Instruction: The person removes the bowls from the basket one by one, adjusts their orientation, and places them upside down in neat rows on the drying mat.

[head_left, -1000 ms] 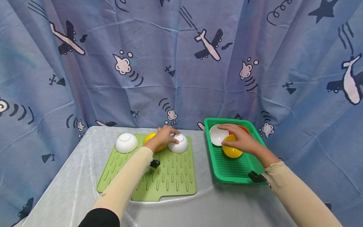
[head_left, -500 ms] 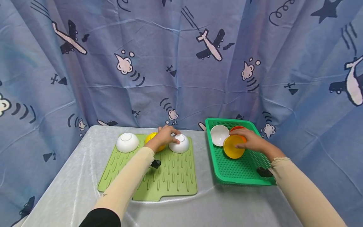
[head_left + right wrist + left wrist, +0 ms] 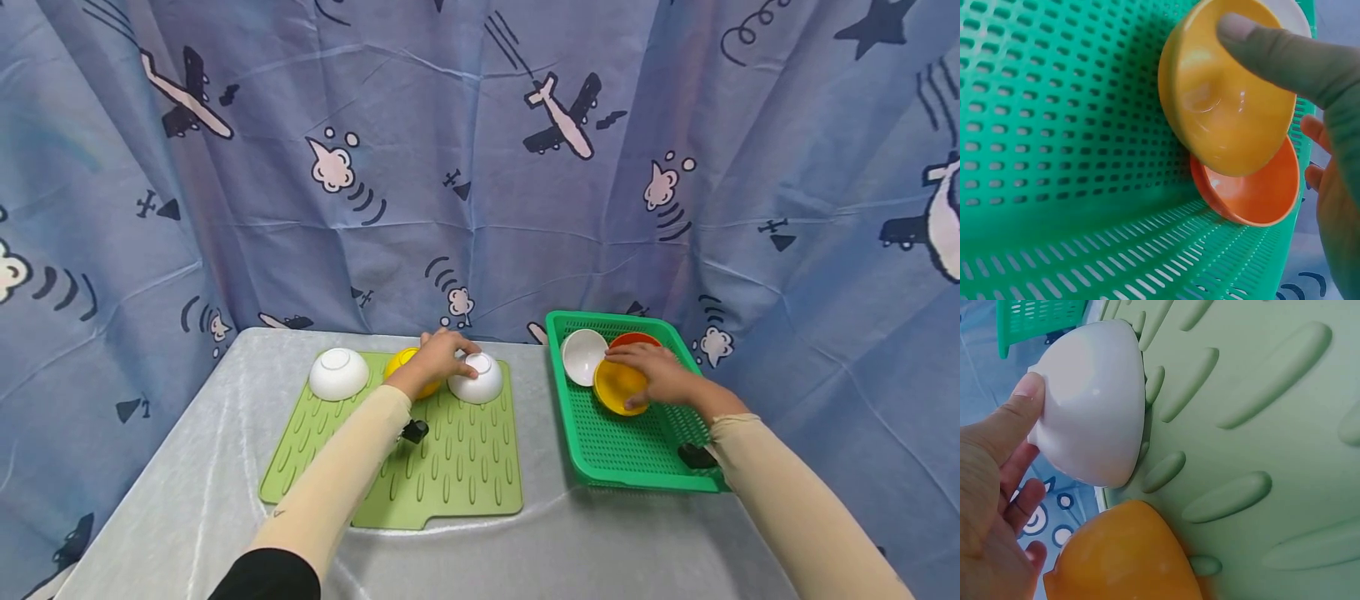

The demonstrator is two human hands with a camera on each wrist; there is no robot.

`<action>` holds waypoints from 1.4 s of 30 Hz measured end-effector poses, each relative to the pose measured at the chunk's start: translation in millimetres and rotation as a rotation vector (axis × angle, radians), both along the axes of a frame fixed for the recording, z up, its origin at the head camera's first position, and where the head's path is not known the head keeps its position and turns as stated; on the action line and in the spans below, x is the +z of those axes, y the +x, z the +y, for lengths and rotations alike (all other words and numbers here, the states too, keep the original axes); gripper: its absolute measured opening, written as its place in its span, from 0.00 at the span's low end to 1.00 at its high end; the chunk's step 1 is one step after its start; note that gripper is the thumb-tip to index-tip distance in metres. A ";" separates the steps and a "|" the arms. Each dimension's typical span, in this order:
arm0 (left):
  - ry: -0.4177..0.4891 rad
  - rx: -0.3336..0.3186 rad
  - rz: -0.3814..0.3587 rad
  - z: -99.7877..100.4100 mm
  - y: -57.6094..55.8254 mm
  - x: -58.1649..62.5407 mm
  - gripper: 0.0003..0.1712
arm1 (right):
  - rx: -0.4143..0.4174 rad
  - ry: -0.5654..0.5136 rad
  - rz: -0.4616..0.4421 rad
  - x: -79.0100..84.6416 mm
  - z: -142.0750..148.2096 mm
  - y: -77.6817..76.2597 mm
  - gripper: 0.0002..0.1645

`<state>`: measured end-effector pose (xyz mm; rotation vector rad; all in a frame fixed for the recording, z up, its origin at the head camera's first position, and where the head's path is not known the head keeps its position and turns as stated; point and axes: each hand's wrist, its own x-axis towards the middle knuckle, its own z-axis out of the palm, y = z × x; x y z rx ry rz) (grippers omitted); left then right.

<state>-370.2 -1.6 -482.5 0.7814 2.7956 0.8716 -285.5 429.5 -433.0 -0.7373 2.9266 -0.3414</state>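
In the left wrist view, my left hand pinches the base of an upturned white bowl with thumb and finger. This bowl stands rim down on a green drying mat, beside an upturned yellow bowl. On the right, my right hand is spread over another yellow bowl, mouth up in a green basket. Its thumb lies across the bowl's mouth; whether it touches the bowl is unclear. An orange bowl is partly under the yellow one, with a white bowl alongside.
Another upturned white bowl stands at the mat's far left. The mat and basket are on a table with a pale cloth. A blue printed curtain hangs close behind the table and at both sides.
My right hand has moved from above the white bowl to the yellow bowl in the basket, and its thumb has come down towards the near rim. The left hand stays at its bowl.
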 end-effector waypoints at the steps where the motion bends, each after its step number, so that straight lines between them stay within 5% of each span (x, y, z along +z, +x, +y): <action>1: -0.005 0.001 0.001 0.4 -0.4 0.0 0.30 | -0.001 0.020 -0.004 -1.3 -0.3 -0.1 0.55; 21: -0.006 0.008 0.010 0.1 0.9 2.5 0.28 | -0.124 0.145 -0.142 -4.1 9.5 2.7 0.73; 31: -0.001 -0.002 0.027 2.1 2.6 1.4 0.27 | -0.170 0.018 -0.062 -14.2 10.8 3.1 0.68; 42: -0.025 0.002 0.021 2.5 0.9 -1.3 0.28 | -0.204 -0.115 0.013 -0.8 0.6 12.5 0.64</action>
